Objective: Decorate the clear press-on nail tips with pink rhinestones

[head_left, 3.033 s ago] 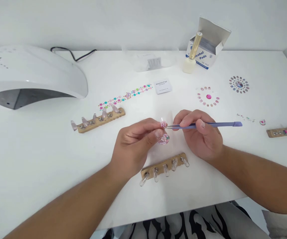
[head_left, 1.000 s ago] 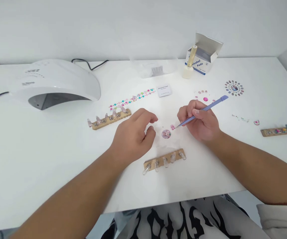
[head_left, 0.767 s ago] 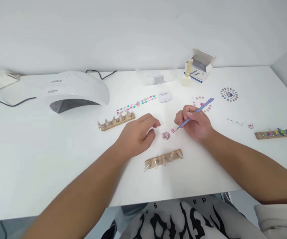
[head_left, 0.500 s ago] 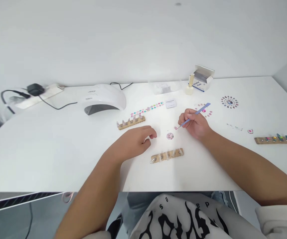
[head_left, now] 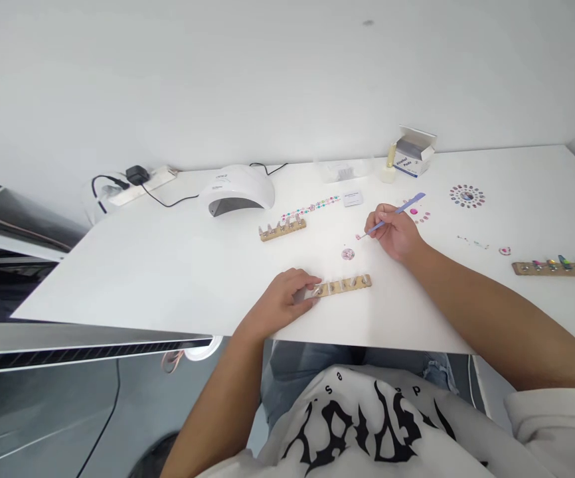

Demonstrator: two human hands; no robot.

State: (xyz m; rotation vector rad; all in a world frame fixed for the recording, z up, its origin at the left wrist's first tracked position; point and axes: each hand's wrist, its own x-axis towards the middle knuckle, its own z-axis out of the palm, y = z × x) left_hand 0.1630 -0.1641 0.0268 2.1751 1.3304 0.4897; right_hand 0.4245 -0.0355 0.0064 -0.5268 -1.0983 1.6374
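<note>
My left hand (head_left: 287, 302) is at the left end of a wooden nail-tip stand (head_left: 344, 287). Its thumb and fingers close around that end, where a clear nail tip stands; several more clear tips sit along the strip. In my right hand (head_left: 394, 232) is a slim blue-violet tool (head_left: 396, 212), held like a pen with its thin point down and to the left. A small pink bit (head_left: 358, 237) is at that point; whether it is stuck to the tool I cannot tell. Just below lies a round cluster of pink gems (head_left: 348, 254) on the table.
Behind are a second nail-tip stand (head_left: 283, 230), rows of coloured gems (head_left: 312, 208), a white nail lamp (head_left: 238, 191), a bottle (head_left: 388, 171) and an alcohol pads box (head_left: 414, 156). Rightward lie a ring of gems (head_left: 467, 196) and a stand with decorated tips (head_left: 551, 267).
My left hand has come down to the near nail-tip stand and closed on its left end. My right hand still holds the blue-violet tool in much the same place. The view has shifted left.
</note>
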